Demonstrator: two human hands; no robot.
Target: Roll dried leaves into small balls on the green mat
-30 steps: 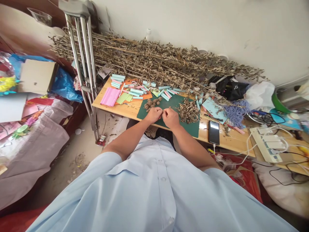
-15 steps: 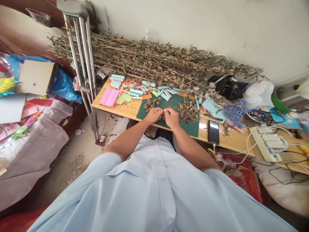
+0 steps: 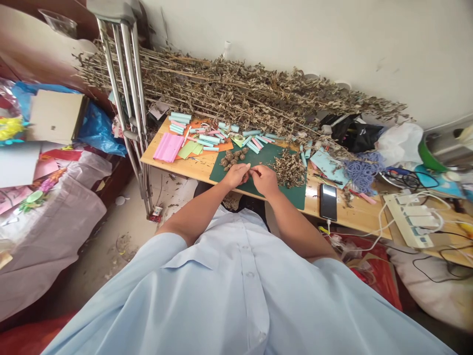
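Observation:
Over the front of the green mat (image 3: pixel 295 197), my left hand (image 3: pixel 237 176) and my right hand (image 3: pixel 264 179) meet at the fingertips. Both are closed in a pinch around something too small to make out. Just behind my left hand lies a cluster of brown balls (image 3: pixel 232 157). A heap of dried leaves (image 3: pixel 289 167) rests on the mat to the right of my right hand. Rolled blue and pink papers (image 3: pixel 254 144) lie along the mat's back edge.
Long dried stalks (image 3: pixel 236 88) cover the back of the wooden table (image 3: pixel 166 167). Metal crutches (image 3: pixel 129 88) stand at its left end. On the right are a phone (image 3: pixel 328 202), purple yarn (image 3: pixel 364 172) and a power strip (image 3: pixel 410 219) with cables. Pink paper (image 3: pixel 168 147) lies at left.
My right hand has shifted slightly to the right and turned a little. My left hand stays nearly in place, its fingers still near those of my right hand.

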